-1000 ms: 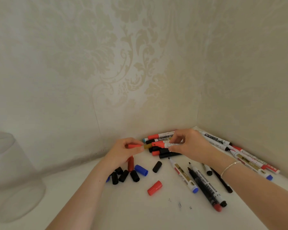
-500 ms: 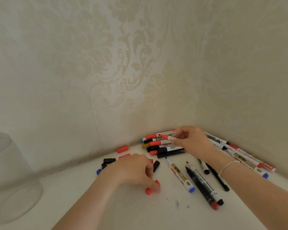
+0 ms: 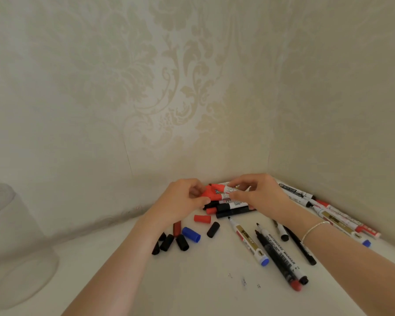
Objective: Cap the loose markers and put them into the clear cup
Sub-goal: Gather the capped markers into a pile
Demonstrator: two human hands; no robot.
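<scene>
While the left hand [image 3: 180, 201] pinches a red cap [image 3: 208, 193] between thumb and fingers, the right hand [image 3: 258, 192] grips a red marker [image 3: 225, 189] by its white barrel, tip pointing left toward the cap. Both meet just above the heap of markers [image 3: 232, 206] at the far corner of the white table [image 3: 203, 281]. Whether the tip has entered the cap yet cannot be told; the fingers hide the joint.

To do this well, the cap's open mouth should face the tip squarely and the two pieces should share one axis before any push. A crooked start would likely smear ink on the cap's lip or the fingers. Pressing straight along the barrel until the cap seats, ideally with a click, seems right; a half-seated cap could fall off in the cup.

Once capped, the marker has a long way to travel: the clear cup [image 3: 14, 242] stands well apart at the near left edge of the view, with no markers visible in it. Several loose caps remain near the left forearm, among them a blue cap [image 3: 191, 234] and a second red cap [image 3: 202, 218], and uncapped markers lie near and to the right, including a whiteboard marker [image 3: 281, 254].
</scene>
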